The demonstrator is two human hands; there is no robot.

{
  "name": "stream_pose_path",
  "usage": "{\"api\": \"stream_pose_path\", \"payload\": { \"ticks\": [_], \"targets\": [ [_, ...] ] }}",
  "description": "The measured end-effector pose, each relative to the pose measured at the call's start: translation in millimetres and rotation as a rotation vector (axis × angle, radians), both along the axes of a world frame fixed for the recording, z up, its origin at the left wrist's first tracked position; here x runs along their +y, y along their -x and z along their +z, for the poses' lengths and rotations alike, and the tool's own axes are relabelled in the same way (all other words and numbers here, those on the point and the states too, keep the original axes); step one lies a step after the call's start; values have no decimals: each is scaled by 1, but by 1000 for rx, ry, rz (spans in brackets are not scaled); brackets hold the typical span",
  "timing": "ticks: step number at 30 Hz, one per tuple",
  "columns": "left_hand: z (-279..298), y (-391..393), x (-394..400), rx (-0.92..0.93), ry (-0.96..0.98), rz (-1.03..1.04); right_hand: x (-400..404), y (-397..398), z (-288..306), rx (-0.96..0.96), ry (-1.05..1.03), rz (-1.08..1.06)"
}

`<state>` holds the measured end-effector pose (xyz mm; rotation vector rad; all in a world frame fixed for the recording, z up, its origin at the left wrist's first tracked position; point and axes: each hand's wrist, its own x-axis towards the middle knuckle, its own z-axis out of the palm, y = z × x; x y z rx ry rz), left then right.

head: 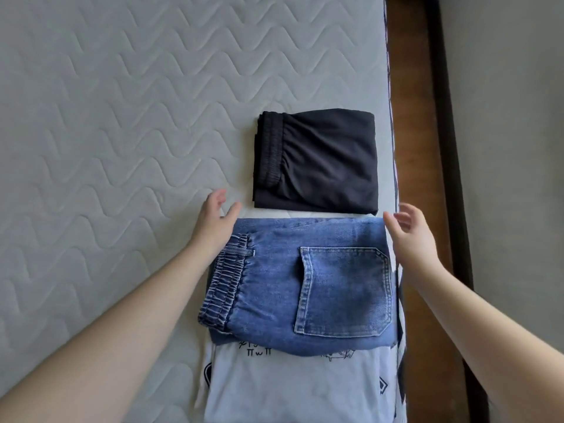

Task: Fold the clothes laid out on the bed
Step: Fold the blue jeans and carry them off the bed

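Denim jeans (302,288), folded into a square, pocket up, elastic waistband to the left, lying near the right edge of the quilted grey mattress (106,117) and overlapping a pale printed T-shirt (290,389) underneath. Just beyond, apart from the denim, folded black shorts (317,161). Both bare forearms stretched forward, one along each side of the jeans. Left hand (215,222) at the far left corner, fingers relaxed and spread, gripping nothing. Right hand (410,232) at the far right corner, fingers loosely splayed, holding nothing. Hands well apart. Brown wooden bed frame (427,148) along the right.
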<state>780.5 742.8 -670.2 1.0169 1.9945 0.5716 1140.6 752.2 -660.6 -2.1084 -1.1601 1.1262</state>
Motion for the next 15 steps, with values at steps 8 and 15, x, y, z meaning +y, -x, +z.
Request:
{"api": "stream_pose_path", "payload": {
  "ticks": [8, 15],
  "targets": [
    [0, -35, 131, -365, 286, 254, 95, 32, -19, 21, 141, 48],
    [-5, -52, 151, -457, 397, 134, 131, 35, -38, -4, 209, 35]
  ]
}}
